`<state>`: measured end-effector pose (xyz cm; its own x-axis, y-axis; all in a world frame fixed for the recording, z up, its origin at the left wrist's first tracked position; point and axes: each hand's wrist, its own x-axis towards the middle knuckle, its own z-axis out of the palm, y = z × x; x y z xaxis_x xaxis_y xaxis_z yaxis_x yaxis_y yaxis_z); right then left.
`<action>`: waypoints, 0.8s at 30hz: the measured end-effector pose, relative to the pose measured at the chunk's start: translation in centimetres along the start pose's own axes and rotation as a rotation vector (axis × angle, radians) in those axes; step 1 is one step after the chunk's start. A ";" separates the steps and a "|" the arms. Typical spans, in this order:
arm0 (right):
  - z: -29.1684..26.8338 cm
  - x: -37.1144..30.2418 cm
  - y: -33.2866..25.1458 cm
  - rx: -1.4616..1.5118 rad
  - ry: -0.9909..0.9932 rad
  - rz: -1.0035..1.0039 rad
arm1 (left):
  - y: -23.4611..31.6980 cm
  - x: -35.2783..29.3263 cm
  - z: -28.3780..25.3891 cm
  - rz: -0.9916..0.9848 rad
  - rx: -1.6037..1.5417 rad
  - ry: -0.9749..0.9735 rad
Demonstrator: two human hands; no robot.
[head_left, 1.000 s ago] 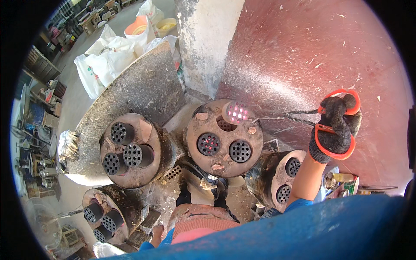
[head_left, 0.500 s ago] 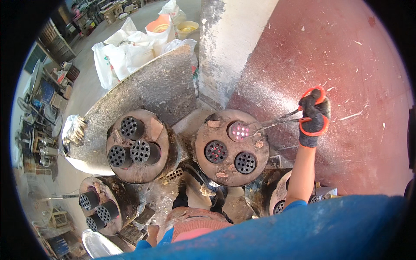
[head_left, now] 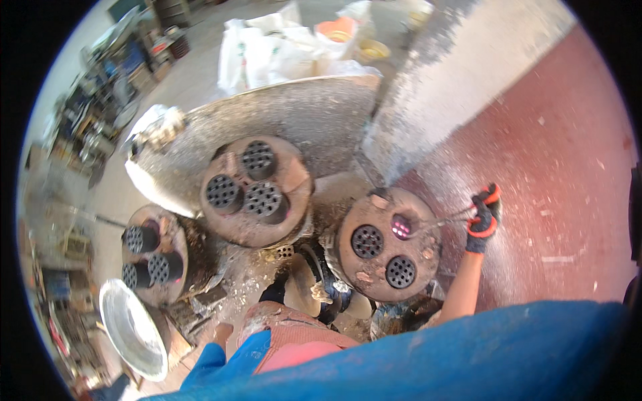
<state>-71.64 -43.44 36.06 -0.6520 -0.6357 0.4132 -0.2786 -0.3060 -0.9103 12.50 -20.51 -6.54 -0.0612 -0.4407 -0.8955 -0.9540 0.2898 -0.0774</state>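
My right hand (head_left: 484,217), in a black and orange work glove, is closed round the handles of metal tongs (head_left: 441,222). The tongs reach left into a hole of the right-hand round stove (head_left: 371,273), where a briquette (head_left: 401,227) glows pink through its holes. Whether the tips grip it cannot be made out. Two more honeycomb coal briquettes, one on the left (head_left: 367,241) with a faint red glow and a dark one in front (head_left: 400,271), sit in the same stove top. Of my left arm (head_left: 223,332) a bare part shows beyond a blue sleeve; its fingers are not discernible.
Left of that stove, another round stove (head_left: 231,160) bears three black briquettes standing proud of its top. A third stove (head_left: 175,284) stands further left, by a metal basin (head_left: 110,301). A curved wall (head_left: 321,113), white sacks (head_left: 267,57) and a pillar (head_left: 461,80) lie beyond.
The view has swung, so the stoves appear shifted and the basin shows more. The tongs remain in my right hand at the same hole; the glowing briquette now looks deeper and more shaded.
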 end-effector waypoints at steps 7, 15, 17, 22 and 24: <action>5.6 2.2 -15.2 0.279 -0.346 -0.255 | 3.9 -1.5 -7.0 -0.307 -0.542 0.011; 21.3 -3.8 -25.7 0.253 -0.174 -0.284 | 5.4 -2.1 -6.7 -0.488 -0.905 0.003; 24.9 -4.7 -25.7 0.324 -0.198 -0.351 | 5.0 -1.6 -5.5 -0.394 -0.867 -0.050; 30.7 -6.9 -24.6 0.531 -0.154 -0.173 | 3.8 -1.0 -1.4 -0.297 -0.884 -0.105; 31.7 -7.5 -24.9 0.497 -0.187 -0.150 | 3.1 -0.5 -0.1 -0.264 -0.893 -0.158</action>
<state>-37.47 -53.53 56.33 -0.4820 -0.6606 0.5756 0.0372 -0.6718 -0.7398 9.50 -19.47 -6.27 0.1668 -0.2604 -0.9510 -0.8075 -0.5896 0.0198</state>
